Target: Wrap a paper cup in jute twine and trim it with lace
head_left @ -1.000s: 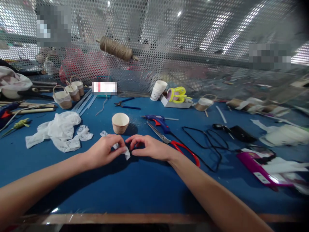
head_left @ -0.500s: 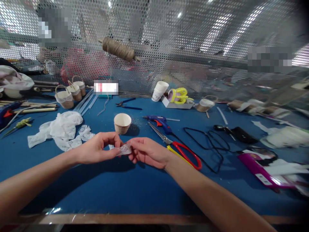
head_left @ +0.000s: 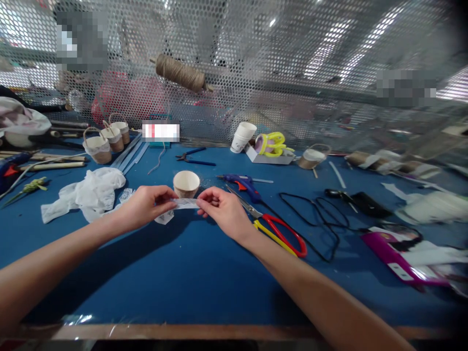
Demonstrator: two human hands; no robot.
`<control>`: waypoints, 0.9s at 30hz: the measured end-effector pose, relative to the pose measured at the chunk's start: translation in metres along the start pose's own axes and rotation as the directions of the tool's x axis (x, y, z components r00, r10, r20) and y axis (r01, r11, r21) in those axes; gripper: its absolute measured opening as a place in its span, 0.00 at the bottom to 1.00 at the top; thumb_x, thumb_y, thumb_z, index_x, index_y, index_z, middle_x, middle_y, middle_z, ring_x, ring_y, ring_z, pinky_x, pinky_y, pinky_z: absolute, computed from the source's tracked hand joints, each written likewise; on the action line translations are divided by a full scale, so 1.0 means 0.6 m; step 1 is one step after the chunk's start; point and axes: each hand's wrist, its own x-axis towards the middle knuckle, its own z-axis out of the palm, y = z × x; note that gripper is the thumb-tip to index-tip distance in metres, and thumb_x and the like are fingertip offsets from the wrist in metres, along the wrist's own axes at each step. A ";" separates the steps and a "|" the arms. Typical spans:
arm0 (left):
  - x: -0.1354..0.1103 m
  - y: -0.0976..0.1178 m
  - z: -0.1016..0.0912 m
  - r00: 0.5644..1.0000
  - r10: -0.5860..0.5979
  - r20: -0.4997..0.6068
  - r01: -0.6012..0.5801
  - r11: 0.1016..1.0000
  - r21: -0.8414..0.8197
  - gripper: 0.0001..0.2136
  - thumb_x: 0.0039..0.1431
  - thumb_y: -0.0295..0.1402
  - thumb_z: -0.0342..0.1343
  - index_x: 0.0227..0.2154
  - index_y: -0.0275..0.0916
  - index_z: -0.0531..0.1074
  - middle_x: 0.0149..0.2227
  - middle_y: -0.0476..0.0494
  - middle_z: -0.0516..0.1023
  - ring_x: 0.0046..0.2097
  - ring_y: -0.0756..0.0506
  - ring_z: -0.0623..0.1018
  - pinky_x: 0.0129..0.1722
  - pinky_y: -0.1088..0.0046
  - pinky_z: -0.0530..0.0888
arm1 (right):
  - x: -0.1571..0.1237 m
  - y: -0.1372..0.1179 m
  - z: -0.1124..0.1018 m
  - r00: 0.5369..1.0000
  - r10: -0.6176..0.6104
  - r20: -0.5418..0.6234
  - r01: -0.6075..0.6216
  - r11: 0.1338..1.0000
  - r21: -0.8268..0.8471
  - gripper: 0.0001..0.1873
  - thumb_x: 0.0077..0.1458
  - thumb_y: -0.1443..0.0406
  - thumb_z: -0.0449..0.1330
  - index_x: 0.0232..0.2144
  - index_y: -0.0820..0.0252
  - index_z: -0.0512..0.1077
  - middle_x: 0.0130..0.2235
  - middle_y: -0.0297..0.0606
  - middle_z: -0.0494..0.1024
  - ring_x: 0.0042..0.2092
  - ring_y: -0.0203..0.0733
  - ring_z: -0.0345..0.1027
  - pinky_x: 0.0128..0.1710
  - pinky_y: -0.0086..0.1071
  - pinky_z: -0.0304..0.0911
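A short strip of white lace (head_left: pixel 184 204) is stretched between my two hands above the blue table (head_left: pixel 190 273). My left hand (head_left: pixel 146 205) pinches its left end, where a loose bit hangs down. My right hand (head_left: pixel 223 208) pinches its right end. Just behind the strip a small paper cup (head_left: pixel 186 183) stands upright. Red-and-yellow scissors (head_left: pixel 278 229) lie right of my right hand, beside a blue glue gun (head_left: pixel 243 184).
A heap of white lace (head_left: pixel 91 192) lies at the left, near several small cup baskets (head_left: pixel 98 148). Pliers (head_left: pixel 192 157), white cups (head_left: pixel 241 137), a black cable (head_left: pixel 314 214) and a purple box (head_left: pixel 397 256) lie about. A twine spool (head_left: pixel 180 74) hangs on the mesh screen.
Both hands have risen off the table and moved toward the cup, drawing the lace piece out into a straight strip between them.
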 end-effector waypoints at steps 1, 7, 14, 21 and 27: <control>0.003 -0.002 -0.001 0.999 0.031 -0.021 -0.029 0.997 0.067 0.08 0.54 0.36 0.51 0.30 0.37 0.71 0.25 0.49 0.75 0.26 0.51 0.71 0.26 0.77 0.67 | 0.004 0.003 0.001 0.999 -0.028 -0.023 0.027 0.999 -0.042 0.04 0.49 0.64 0.58 0.27 0.58 0.67 0.25 0.32 0.72 0.28 0.36 0.69 0.28 0.31 0.65; 0.014 -0.015 0.002 0.964 0.253 -0.087 -0.215 0.926 0.311 0.07 0.55 0.32 0.51 0.26 0.37 0.70 0.25 0.48 0.72 0.26 0.51 0.70 0.26 0.78 0.65 | 0.021 0.016 -0.001 0.979 -0.175 -0.105 0.143 0.956 -0.254 0.02 0.49 0.65 0.57 0.27 0.57 0.69 0.30 0.35 0.73 0.34 0.40 0.67 0.35 0.35 0.62; 0.026 -0.019 0.001 0.965 0.241 -0.101 -0.209 0.945 0.250 0.08 0.55 0.34 0.52 0.25 0.37 0.67 0.20 0.52 0.67 0.22 0.54 0.65 0.22 0.79 0.62 | 0.028 0.023 -0.001 0.957 -0.267 -0.117 0.213 0.914 -0.344 0.03 0.51 0.65 0.57 0.26 0.57 0.67 0.29 0.35 0.72 0.32 0.39 0.66 0.33 0.34 0.61; 0.036 -0.034 -0.003 0.953 0.284 -0.109 -0.253 0.939 0.234 0.09 0.56 0.35 0.52 0.24 0.36 0.67 0.27 0.47 0.69 0.29 0.51 0.69 0.29 0.75 0.67 | 0.033 0.020 -0.005 0.930 -0.353 -0.106 0.288 0.877 -0.385 0.05 0.50 0.68 0.58 0.24 0.57 0.66 0.31 0.36 0.70 0.35 0.39 0.66 0.38 0.35 0.63; 0.042 -0.045 -0.003 0.918 0.370 -0.143 -0.341 0.920 0.194 0.08 0.56 0.35 0.53 0.25 0.37 0.67 0.37 0.42 0.68 0.40 0.47 0.71 0.42 0.67 0.70 | 0.035 0.023 -0.005 0.919 -0.379 -0.104 0.318 0.872 -0.372 0.06 0.49 0.69 0.59 0.23 0.58 0.66 0.41 0.41 0.70 0.42 0.40 0.66 0.36 0.34 0.65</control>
